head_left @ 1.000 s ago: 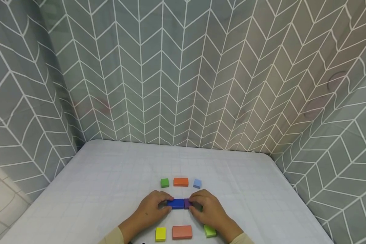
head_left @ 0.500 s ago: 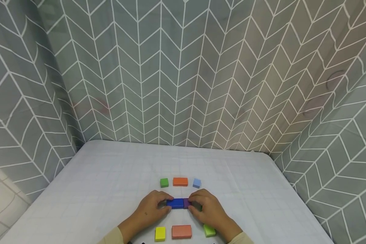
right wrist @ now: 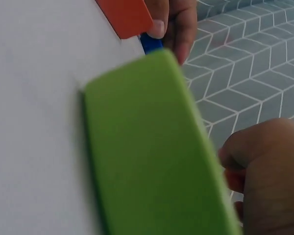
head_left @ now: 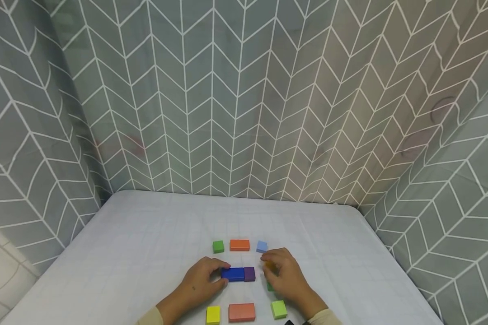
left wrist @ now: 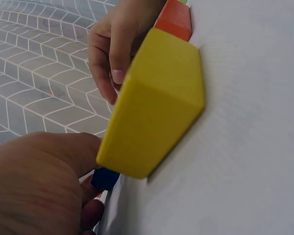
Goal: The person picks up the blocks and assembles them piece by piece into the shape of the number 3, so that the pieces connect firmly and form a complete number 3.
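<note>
In the head view my left hand [head_left: 201,280] pinches the left end of a blue block [head_left: 233,274] between thumb and fingers. A small purple block [head_left: 249,274] lies against the blue block's right end. My right hand [head_left: 286,275] is just right of the purple block, apart from it, thumb and fingers bent with a gap between their tips. A yellow-orange patch [head_left: 271,266] shows within that gap, and part of a green block [head_left: 270,286] shows below the thumb; the hand hides the rest. The left wrist view shows the blue block's end [left wrist: 105,178] under my left fingers.
Behind lie a green block [head_left: 218,246], an orange block [head_left: 239,245] and a light blue block [head_left: 262,246]. Nearer are a yellow block [head_left: 213,315], a coral block [head_left: 241,312] and a lime block [head_left: 279,309]. A patterned curtain [head_left: 227,113] surrounds the white table [head_left: 154,234].
My right hand has let go of the purple block and moved slightly right, uncovering it. A yellow-orange patch now shows between its fingers. My left hand stays on the blue block.
</note>
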Demonstrator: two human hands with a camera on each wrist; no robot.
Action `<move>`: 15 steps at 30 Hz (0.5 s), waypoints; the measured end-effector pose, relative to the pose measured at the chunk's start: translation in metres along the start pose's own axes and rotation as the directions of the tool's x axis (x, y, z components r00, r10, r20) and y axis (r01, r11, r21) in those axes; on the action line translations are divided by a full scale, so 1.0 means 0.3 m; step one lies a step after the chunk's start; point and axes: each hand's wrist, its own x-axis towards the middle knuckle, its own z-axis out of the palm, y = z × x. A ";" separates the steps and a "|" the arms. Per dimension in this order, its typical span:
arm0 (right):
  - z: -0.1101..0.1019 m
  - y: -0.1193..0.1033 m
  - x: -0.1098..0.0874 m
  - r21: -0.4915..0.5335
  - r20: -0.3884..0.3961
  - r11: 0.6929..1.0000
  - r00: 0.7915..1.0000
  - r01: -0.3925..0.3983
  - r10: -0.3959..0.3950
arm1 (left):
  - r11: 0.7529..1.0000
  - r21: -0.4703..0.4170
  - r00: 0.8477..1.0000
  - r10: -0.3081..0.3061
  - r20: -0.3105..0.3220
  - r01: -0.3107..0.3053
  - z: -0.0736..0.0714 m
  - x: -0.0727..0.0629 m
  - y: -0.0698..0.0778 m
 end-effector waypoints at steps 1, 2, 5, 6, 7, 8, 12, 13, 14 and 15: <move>-0.001 0.006 0.000 0.010 -0.004 1.000 1.000 -0.013 0.013 | 1.000 0.000 1.000 0.000 0.002 0.000 0.000 0.000 -0.001; -0.002 0.012 0.000 0.020 -0.008 0.999 1.000 -0.028 0.028 | 1.000 0.000 1.000 -0.001 0.003 0.001 -0.001 -0.001 -0.001; -0.007 0.034 -0.001 0.044 -0.002 0.995 0.996 -0.085 0.086 | 1.000 0.000 1.000 0.001 0.006 -0.001 -0.003 -0.003 -0.003; -0.010 0.041 -0.002 0.052 0.006 0.993 0.994 -0.111 0.110 | 1.000 0.002 1.000 0.001 0.007 -0.001 -0.004 -0.004 -0.002; -0.011 0.047 -0.002 0.059 0.016 0.989 0.991 -0.134 0.133 | 1.000 0.002 1.000 0.000 0.007 0.000 -0.004 -0.004 -0.002; -0.013 0.054 -0.002 0.067 0.025 0.986 0.988 -0.153 0.152 | 1.000 0.003 1.000 -0.002 0.007 0.002 -0.005 -0.004 -0.002; -0.021 0.075 0.001 0.114 0.054 0.970 0.976 -0.214 0.210 | 1.000 0.003 1.000 -0.008 0.000 0.008 -0.004 -0.005 -0.002; -0.023 0.078 0.002 0.120 0.059 0.967 0.974 -0.223 0.217 | 1.000 0.000 1.000 -0.011 -0.002 0.011 -0.003 -0.005 -0.002; -0.024 0.080 0.003 0.124 0.063 0.967 0.974 -0.223 0.216 | 1.000 0.001 1.000 -0.014 -0.003 0.014 -0.002 -0.005 -0.001; -0.025 0.080 0.003 0.128 0.071 0.964 0.972 -0.231 0.224 | 1.000 0.000 1.000 -0.017 -0.003 0.017 -0.001 -0.006 -0.002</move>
